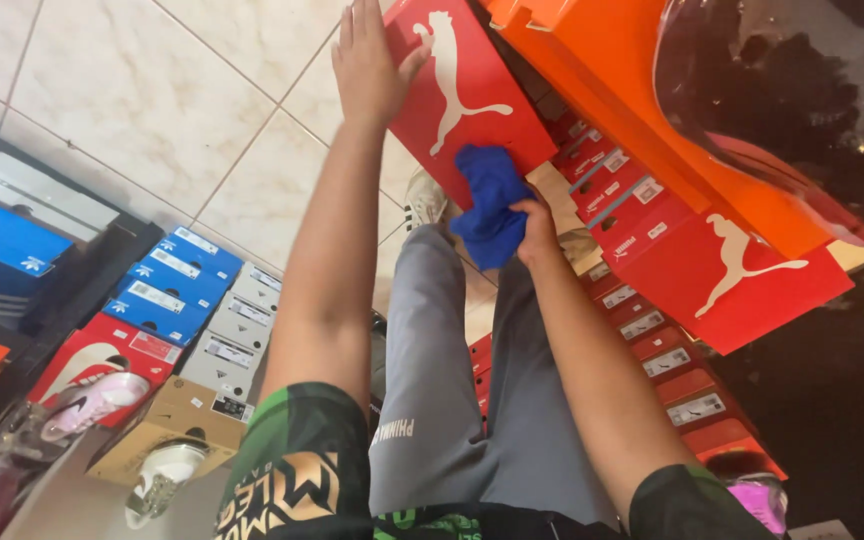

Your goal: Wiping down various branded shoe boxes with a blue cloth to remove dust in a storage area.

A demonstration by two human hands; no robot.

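I see bright, even light on the pale tiled floor point(152, 90), with only soft shadows under the arms. The lower right corner falls nearly black, and glare streaks a glossy dark cover point(782, 90) at upper right. Straight lines bow toward the edges, and the nearest sleeves look soft.

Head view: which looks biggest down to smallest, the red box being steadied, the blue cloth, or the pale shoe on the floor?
1. Red box
2. Blue cloth
3. Pale shoe, partly hidden and farther off, so its true size is unsure.

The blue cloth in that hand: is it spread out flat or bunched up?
Bunched up. The blue cloth hangs in crumpled folds from the right hand, pressed against the red shoebox that the left hand steadies.
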